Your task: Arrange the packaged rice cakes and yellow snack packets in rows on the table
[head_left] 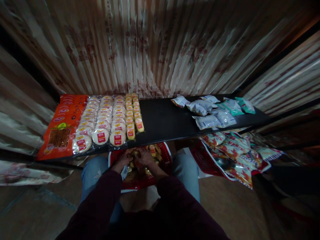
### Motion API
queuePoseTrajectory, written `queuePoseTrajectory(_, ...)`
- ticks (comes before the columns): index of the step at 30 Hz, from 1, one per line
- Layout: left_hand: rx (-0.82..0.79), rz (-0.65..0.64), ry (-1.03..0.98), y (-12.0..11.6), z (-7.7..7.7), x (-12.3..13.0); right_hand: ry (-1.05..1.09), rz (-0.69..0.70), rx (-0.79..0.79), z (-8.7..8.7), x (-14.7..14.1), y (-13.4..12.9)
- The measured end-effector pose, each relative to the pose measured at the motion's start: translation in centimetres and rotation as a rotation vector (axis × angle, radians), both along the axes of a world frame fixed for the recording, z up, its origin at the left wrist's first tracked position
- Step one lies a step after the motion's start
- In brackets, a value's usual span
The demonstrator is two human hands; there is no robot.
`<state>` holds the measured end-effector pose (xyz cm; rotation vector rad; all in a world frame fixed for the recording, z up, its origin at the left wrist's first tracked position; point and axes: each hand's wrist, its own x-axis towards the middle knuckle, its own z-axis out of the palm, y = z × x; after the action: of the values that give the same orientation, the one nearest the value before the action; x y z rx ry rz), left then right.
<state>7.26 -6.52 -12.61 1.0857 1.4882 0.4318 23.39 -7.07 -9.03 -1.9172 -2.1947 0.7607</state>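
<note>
Between my knees lies a red bag [163,156] with several small gold-wrapped snacks [157,154] in it. My left hand [124,159] reaches into it from the left, and my right hand [145,157] is beside it among the gold packs. Both hands touch snacks, but their fingertips are dark and partly hidden, so any grip is unclear. Above them, on the black shelf [165,116], stand two rows of small yellow packs [130,130], rows of round white packaged crackers [117,137] and orange bags [61,130] at the left.
Silvery-white packets [206,122] and green packets [246,106] lie on the shelf's right part. Lower right, a second red bag [207,163] holds larger snack packets [235,146]. Patterned curtains [150,50] hang behind and beside the shelf. Its front edge is just beyond my hands.
</note>
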Motion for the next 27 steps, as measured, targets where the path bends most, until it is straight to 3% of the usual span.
queuePoseTrajectory(7,0.251,-0.396,0.324,-1.7,2.8,1.5,0.120,0.002,0.092,0.5,1.5,-2.7)
queuePoseTrajectory(10,0.327,-0.417,0.350,-3.0,3.2,2.1,0.091,-0.039,0.087,0.7,1.6,-3.9)
queuePoseTrajectory(13,0.343,-0.350,0.180,-3.9,3.0,2.5,0.099,-0.098,0.117,0.5,1.8,-4.6)
queuePoseTrajectory(16,0.344,-0.203,0.022,-3.7,2.7,2.6,0.115,-0.133,0.102,-0.1,1.8,-4.9)
queuePoseTrajectory(22,0.255,0.285,0.238,-0.7,1.9,0.5,0.142,-0.104,0.075,-1.7,1.2,-5.3)
queuePoseTrajectory(27,0.142,0.369,0.173,1.3,0.1,-0.8,0.106,-0.045,0.084,-2.1,0.7,-5.4)
